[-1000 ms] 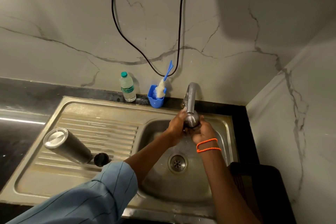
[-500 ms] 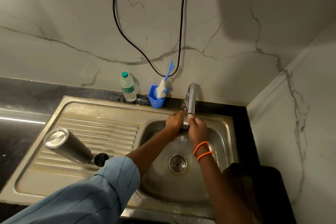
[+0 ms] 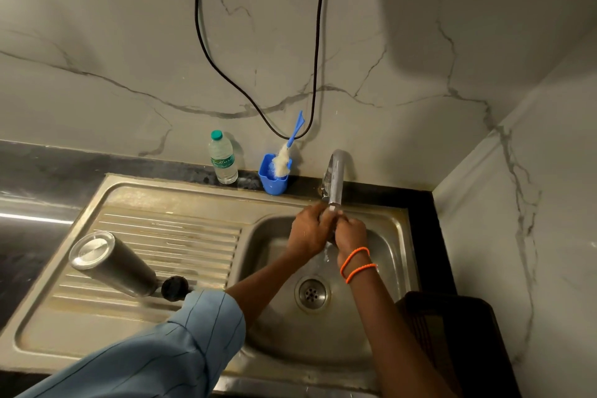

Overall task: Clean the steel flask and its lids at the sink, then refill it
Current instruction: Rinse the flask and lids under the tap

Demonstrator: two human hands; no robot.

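Steel lid is hidden now: your left hand [image 3: 308,229] and right hand [image 3: 350,233] have closed around it under the tap [image 3: 336,178], so rinsing continues.

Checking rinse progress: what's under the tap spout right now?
Both hands, left hand and right hand, are cupped together under the tap, with water running off below into the sink. Whatever they hold is covered by the fingers.
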